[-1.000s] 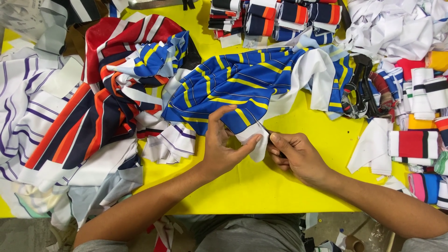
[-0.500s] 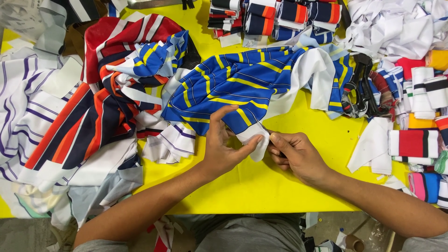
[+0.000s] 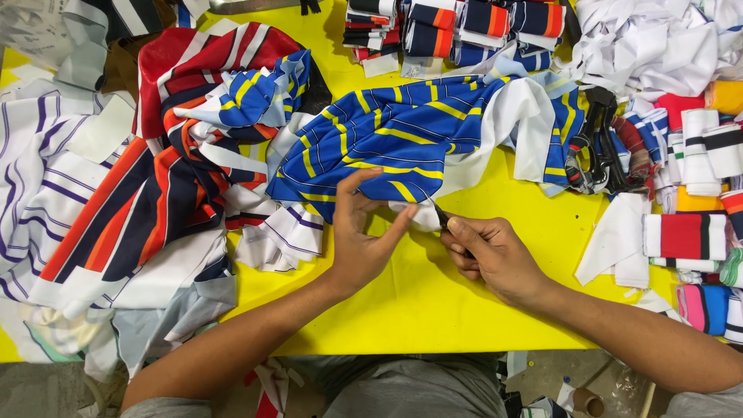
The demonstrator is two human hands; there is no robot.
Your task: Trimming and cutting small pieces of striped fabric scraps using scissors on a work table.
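A blue garment with yellow stripes (image 3: 402, 139) lies spread on the yellow table (image 3: 433, 302). My left hand (image 3: 364, 232) pinches its white lower edge (image 3: 414, 215) between thumb and fingers. My right hand (image 3: 495, 255) sits just right of it, closed around a small dark cutting tool (image 3: 443, 220) whose tip touches that white edge. Most of the tool is hidden inside my fist.
Piles of striped fabric in red, navy, orange and white (image 3: 131, 201) cover the left side. Folded collar pieces (image 3: 457, 23) are stacked at the back. White scraps (image 3: 658, 39), striped rib pieces (image 3: 689, 232) and large black scissors (image 3: 600, 139) lie at right.
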